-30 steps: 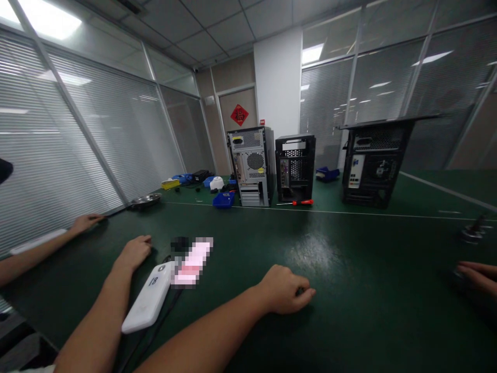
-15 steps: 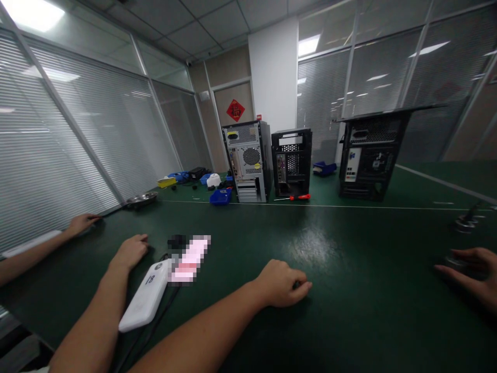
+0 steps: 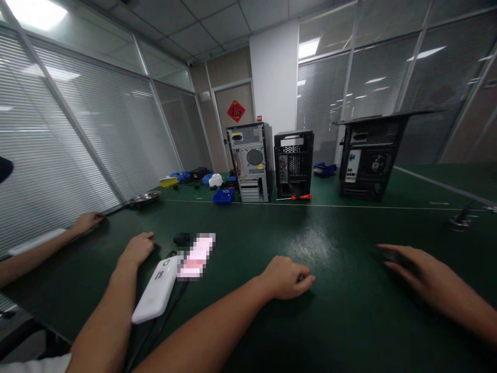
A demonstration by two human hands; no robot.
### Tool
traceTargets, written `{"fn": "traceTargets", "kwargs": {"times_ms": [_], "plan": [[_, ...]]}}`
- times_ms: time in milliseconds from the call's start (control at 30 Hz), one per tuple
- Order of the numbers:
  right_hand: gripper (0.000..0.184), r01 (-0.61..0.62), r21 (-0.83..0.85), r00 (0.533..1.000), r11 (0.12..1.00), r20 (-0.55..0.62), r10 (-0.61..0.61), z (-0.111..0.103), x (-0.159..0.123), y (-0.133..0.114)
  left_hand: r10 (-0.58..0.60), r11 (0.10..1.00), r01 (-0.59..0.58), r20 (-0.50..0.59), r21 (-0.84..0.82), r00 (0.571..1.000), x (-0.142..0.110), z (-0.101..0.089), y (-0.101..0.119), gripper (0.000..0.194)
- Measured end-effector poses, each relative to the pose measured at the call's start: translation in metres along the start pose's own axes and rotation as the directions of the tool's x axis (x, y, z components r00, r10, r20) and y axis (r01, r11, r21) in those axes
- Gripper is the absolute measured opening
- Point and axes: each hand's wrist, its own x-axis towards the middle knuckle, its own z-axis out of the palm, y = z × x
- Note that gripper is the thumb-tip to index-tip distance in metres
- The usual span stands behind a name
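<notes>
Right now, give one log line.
left hand: on table beside white device | right hand: curled, contents unclear | other person's hand at right: holds blurred dark object | red screwdriver: before middle computer case

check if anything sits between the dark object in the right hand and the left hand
Nothing visible does: only green tabletop shows between the dark object, held by the right hand, and the curled left hand. The red-handled screwdriver lies farther back, outside that gap.
</notes>
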Motion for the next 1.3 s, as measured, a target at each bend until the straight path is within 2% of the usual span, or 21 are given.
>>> {"fn": "traceTargets", "kwargs": {"times_ms": [33, 133, 200, 267, 433, 567, 800, 933, 1067, 1200, 1300], "plan": [[0.042, 0.068, 0.038, 0.992, 0.997, 0.107, -0.072, 0.003, 0.002, -0.029, -0.006, 1.0, 0.006, -0.001, -0.011, 1.0, 0.0, -0.001, 0.001, 0.033], [0.043, 0.249, 0.083, 0.938, 0.965, 0.229, -0.262, 0.02, 0.004, -0.106, -0.024, 0.998, 0.024, -0.01, -0.054, 1.0, -0.002, -0.003, 0.001, 0.029], [0.04, 0.377, 0.114, 0.885, 0.919, 0.247, -0.394, 0.036, 0.001, -0.139, -0.033, 0.996, 0.032, -0.012, -0.078, 0.999, -0.004, -0.004, 0.001, 0.026], [0.037, 0.44, 0.134, 0.866, 0.888, 0.197, -0.459, 0.049, -0.003, -0.156, -0.033, 0.995, 0.033, -0.007, -0.095, 0.999, -0.005, -0.004, 0.0, 0.023], [0.032, 0.452, 0.144, 0.877, 0.88, 0.11, -0.468, 0.065, -0.007, -0.154, -0.037, 0.993, 0.036, -0.006, -0.113, 0.999, -0.004, -0.001, -0.002, 0.021], [0.035, 0.408, 0.156, 0.903, 0.9, 0.079, -0.423, 0.064, -0.006, -0.147, -0.047, 0.994, 0.047, -0.004, -0.1, 0.999, -0.001, -0.001, -0.001, 0.021], [0.038, 0.339, 0.065, 0.941, 0.938, -0.026, -0.338, 0.061, -0.005, -0.144, -0.094, 0.99, 0.091, -0.029, -0.103, 0.995, 0.001, 0.001, 0.001, 0.02], [0.039, 0.389, 0.047, 0.921, 0.92, 0.001, -0.39, 0.06, -0.011, -0.148, -0.071, 0.997, 0.069, -0.037, -0.038, 0.997, 0.002, 0.006, 0.002, 0.025], [0.031, 0.466, -0.015, 0.884, 0.884, -0.011, -0.467, 0.065, -0.016, -0.154, -0.016, 1.0, 0.016, -0.031, 0.012, 0.999, 0.003, 0.009, 0.004, 0.03], [0.016, 0.484, -0.057, 0.875, 0.873, 0.011, -0.484, 0.07, -0.015, -0.154, 0.06, 0.997, -0.059, -0.018, 0.059, 0.998, 0.002, 0.011, 0.006, 0.037], [0.015, 0.483, -0.062, 0.876, 0.874, 0.034, -0.482, 0.069, -0.014, -0.155, 0.081, 0.995, -0.079, -0.035, 0.057, 0.996, 0.001, 0.01, 0.005, 0.037]]}}
